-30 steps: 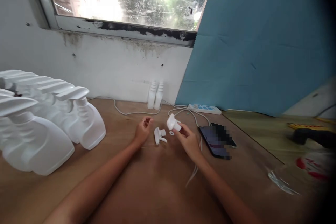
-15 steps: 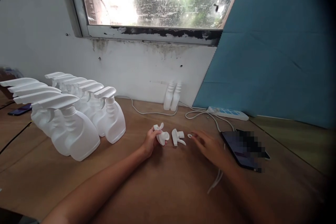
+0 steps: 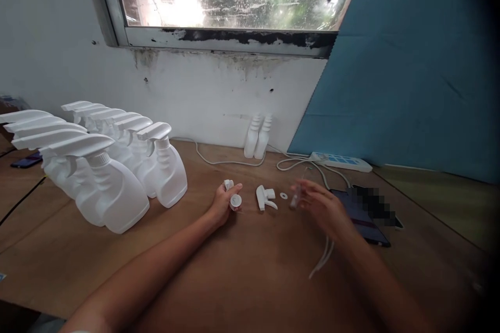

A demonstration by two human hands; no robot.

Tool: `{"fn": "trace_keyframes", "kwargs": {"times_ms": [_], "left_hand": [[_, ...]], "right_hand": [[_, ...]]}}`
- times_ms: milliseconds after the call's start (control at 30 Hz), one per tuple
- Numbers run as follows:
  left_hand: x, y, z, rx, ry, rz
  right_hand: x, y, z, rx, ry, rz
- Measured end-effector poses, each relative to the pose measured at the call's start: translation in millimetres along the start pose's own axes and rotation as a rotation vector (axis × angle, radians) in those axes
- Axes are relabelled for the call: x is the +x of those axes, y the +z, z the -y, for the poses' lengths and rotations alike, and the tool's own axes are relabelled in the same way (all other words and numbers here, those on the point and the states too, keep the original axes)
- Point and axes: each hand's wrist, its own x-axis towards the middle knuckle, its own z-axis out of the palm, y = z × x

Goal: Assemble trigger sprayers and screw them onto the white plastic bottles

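Note:
My left hand (image 3: 223, 203) is closed around a white trigger spray head (image 3: 236, 201), whose round screw collar faces up toward me. To its right, a second white trigger spray head (image 3: 265, 197) lies on its side on the wooden table. Beside that one rests a small white ring washer (image 3: 283, 195), flat on the wood. Farther right, my right hand (image 3: 318, 205) has its fingertips pinched at a thin, translucent tube-like piece (image 3: 296, 197); motion blurs its outline.
Several white spray bottles (image 3: 125, 197) with trigger heads stand in rows at the left. Two white bottles without heads (image 3: 258, 138) stand by the wall. A power strip (image 3: 341, 162), white cables and dark phones or tablets (image 3: 363, 229) lie to the right.
My right hand has left the ring washer, which now lies apart from it, and is at the translucent piece. In my left hand the spray head has turned, collar toward me.

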Motion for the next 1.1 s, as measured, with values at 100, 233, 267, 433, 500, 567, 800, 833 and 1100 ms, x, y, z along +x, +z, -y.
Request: {"fn": "trace_keyframes", "kwargs": {"times_ms": [100,233,267,433,500,567,800,833,1100], "left_hand": [[1.2,0.1,2.2,0.032,-0.002,-0.022],[1.6,1.5,4.1,0.083,0.003,-0.043],[1.6,1.8,4.6,0.095,0.008,-0.045],[1.7,2.9,8.0,0.152,0.046,-0.052],[1.5,3.2,9.4,0.176,0.065,-0.059],[1.2,3.5,10.6,0.200,0.083,-0.062],[-0.4,5.2,13.7,0.263,0.132,-0.071],[-0.5,5.5,14.1,0.271,0.132,-0.067],[-4.6,7.3,11.0,0.287,0.096,-0.015]], "right_hand": [[-15.9,28.1,16.4,0.342,0.063,0.165],[-38.0,61.6,21.3,0.317,0.004,0.350],[-42.1,66.6,21.7,0.263,-0.039,0.367],[-51.9,73.2,23.3,0.022,-0.166,0.355],[-52.7,73.3,20.8,-0.022,-0.170,0.356],[-53.3,74.5,16.4,-0.085,-0.183,0.334],[-62.5,81.3,15.9,-0.539,-0.511,0.341],[-63.8,82.1,18.1,-0.601,-0.565,0.358],[-61.2,83.8,16.4,-0.519,-0.552,0.356]]}}
